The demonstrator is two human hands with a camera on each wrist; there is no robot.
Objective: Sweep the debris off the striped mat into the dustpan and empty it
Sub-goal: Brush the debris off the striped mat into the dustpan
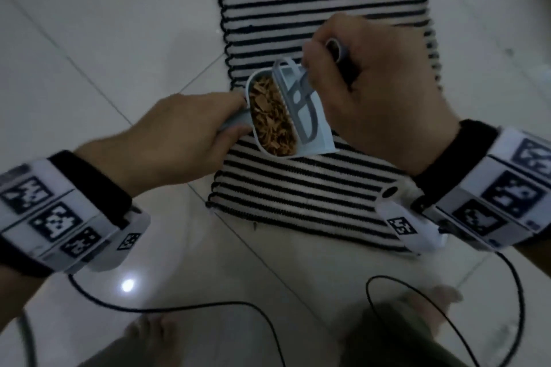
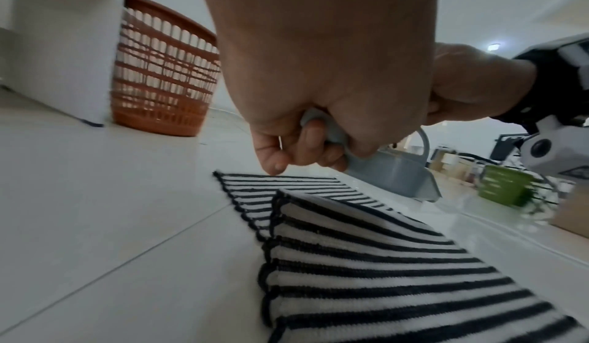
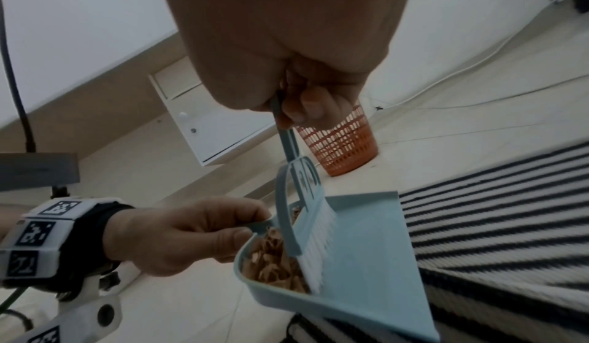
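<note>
A light blue dustpan (image 1: 320, 134) (image 3: 366, 260) (image 2: 392, 174) hangs above the black-and-white striped mat (image 1: 313, 194) (image 2: 366, 273) (image 3: 510, 222). Brown debris (image 1: 272, 116) (image 3: 274, 262) fills its back end. My left hand (image 1: 190, 131) (image 2: 318, 84) (image 3: 181, 232) grips the pan's handle. My right hand (image 1: 372, 83) (image 3: 287, 46) grips the handle of a small brush (image 1: 301, 101) (image 3: 306, 212), whose white bristles (image 3: 318, 247) stand inside the pan against the debris.
An orange slatted basket (image 2: 162, 71) (image 3: 341, 144) stands on the pale tiled floor beside a white cabinet (image 3: 204, 116). A green basket (image 2: 506, 187) and a cardboard box (image 2: 573, 215) lie to the right. Black cables (image 1: 208, 304) trail by my bare feet (image 1: 152, 334).
</note>
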